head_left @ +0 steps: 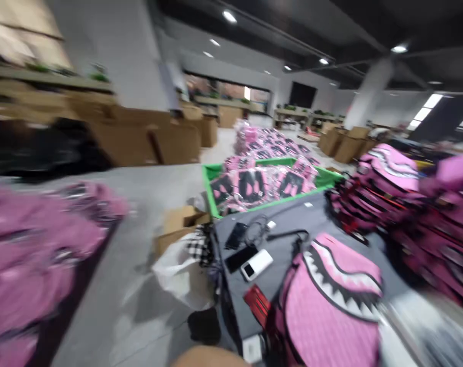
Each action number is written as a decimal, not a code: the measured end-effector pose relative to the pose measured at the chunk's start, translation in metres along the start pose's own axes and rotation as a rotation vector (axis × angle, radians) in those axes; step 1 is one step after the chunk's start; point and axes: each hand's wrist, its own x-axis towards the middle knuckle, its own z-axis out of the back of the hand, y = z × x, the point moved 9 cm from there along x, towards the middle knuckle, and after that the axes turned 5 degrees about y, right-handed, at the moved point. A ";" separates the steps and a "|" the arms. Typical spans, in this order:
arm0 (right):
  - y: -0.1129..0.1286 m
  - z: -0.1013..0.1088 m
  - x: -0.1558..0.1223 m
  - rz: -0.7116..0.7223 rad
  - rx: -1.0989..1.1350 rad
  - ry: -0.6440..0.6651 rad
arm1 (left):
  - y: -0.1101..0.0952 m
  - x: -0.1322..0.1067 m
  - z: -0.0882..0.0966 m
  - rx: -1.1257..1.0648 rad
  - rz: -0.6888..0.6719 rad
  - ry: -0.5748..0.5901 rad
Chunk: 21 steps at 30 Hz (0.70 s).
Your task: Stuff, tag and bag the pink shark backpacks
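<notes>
Perhaps an arm (211, 356), low near backpack (333, 300)

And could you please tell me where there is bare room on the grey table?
Mostly bare grey cloth lies between the green bin and black strap; a smaller patch separates the white device from the front backpack. Stacked backpacks crowd the right.

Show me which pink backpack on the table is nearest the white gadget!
The pink backpack beside the red item; the stacked backpacks sit farther right.
</notes>
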 end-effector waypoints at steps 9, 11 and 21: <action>0.056 0.054 -0.143 -0.105 -0.189 -0.169 | -0.038 -0.047 -0.106 0.027 0.080 0.486; 0.053 0.051 -0.143 -0.160 -0.172 -0.210 | -0.031 -0.048 -0.104 -0.016 0.160 0.534; 0.036 0.071 -0.183 -0.447 -0.007 -0.295 | 0.019 -0.061 -0.082 -0.543 0.675 0.082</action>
